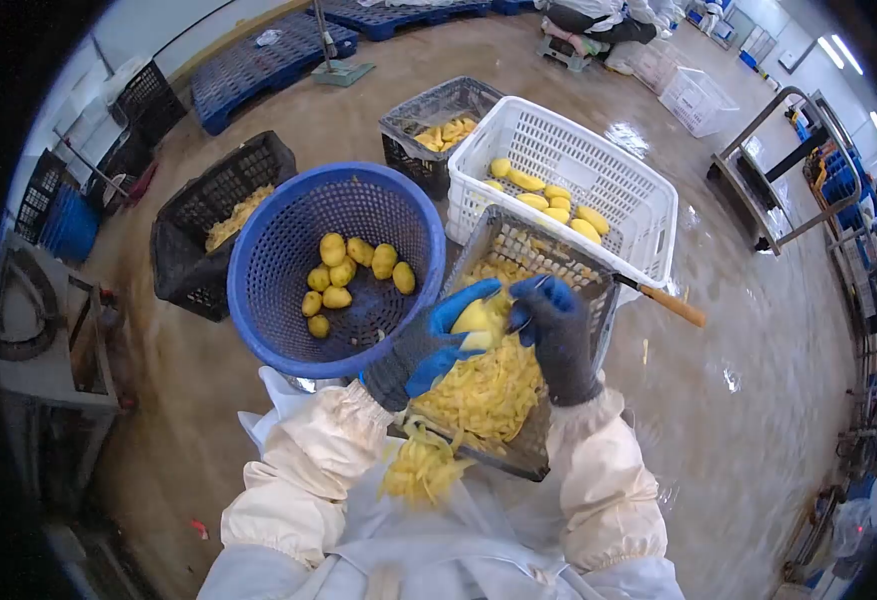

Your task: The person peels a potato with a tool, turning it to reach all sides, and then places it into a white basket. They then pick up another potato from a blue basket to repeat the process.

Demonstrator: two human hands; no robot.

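Note:
My left hand (428, 342), in a grey and blue glove, is closed around a peeled potato (472, 322). Close against its far side is my right hand (556, 335), gloved alike, with the fingers curled together; what they hold, if anything, is hidden. Both hands are above a dark crate (530, 466) heaped with yellow peelings (488, 395). Across that crate's right rim lies a tool with a wooden handle (673, 303). More peelings (424, 468) hang over the near edge onto my apron.
A blue basket (258, 335) at left holds several unpeeled potatoes (338, 272). Peeled potatoes (556, 203) lie in a white crate (648, 195) beyond. Two lined black crates (183, 240) hold yellow pieces. A trolley (758, 200) stands right; people (603, 20) sit far back.

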